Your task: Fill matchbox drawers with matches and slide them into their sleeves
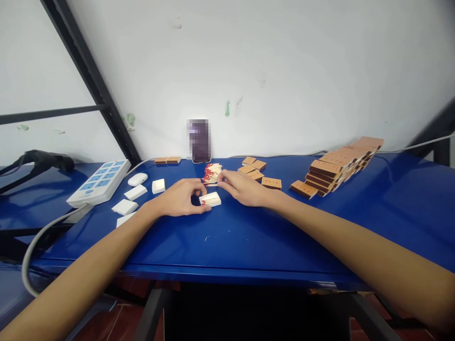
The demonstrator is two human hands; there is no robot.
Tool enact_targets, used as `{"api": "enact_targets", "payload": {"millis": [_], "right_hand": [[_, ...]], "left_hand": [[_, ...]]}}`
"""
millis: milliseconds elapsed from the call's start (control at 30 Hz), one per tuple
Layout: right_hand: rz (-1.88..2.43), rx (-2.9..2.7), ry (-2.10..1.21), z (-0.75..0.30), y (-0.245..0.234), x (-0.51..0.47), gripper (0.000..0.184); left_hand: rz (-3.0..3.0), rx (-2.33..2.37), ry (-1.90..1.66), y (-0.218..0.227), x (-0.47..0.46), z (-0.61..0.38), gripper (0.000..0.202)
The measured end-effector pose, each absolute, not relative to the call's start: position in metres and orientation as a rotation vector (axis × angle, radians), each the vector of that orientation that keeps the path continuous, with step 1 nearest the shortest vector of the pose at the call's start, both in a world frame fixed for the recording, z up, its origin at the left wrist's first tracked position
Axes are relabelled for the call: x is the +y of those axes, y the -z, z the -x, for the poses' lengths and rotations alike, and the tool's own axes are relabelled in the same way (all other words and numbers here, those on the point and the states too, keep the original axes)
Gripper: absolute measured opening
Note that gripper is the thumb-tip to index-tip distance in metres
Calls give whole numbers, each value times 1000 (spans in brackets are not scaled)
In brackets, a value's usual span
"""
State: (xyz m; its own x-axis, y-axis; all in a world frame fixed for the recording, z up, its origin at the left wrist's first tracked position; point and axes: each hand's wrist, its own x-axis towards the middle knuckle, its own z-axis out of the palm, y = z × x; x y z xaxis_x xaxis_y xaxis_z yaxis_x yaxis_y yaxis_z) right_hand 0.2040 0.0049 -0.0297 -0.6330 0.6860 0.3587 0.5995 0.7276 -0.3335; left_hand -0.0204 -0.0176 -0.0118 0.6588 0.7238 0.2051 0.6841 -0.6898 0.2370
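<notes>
My left hand (183,198) rests on the blue table (249,237) with its fingers closed around a small white matchbox tray (211,199) that holds a few red-tipped matches. My right hand (241,187) lies just right of the tray, fingers pinched together at the edge of a loose pile of red-tipped matches (212,173). What the pinch holds is too small to make out.
Several empty white trays (135,199) lie at the left beside a white power strip (99,181) and a white mouse (137,179). Loose brown matchbox sleeves (259,173) lie behind my right hand. A long stack of matchboxes (337,168) runs at the right. A phone (199,140) leans on the wall.
</notes>
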Motion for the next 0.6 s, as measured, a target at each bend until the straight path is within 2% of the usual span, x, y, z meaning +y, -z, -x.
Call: {"api": "enact_targets", "payload": {"millis": [133,300,400,600], "right_hand": [[912,-2532,-296,-201,29,-6,18],[1009,-2470,-214,-198,34,-5,27],[1090,-2439,-159,-200,38,3,21],[1167,-2513,-41,-193,41,21,23]], "left_hand": [[-2799,1217,-417,12,-15,22,40],[-2798,1285,-372,10,-15,22,47],[-2702,1302,-354,10,-15,24,50],[-2793,1220,-400,13,-14,25,44]]}}
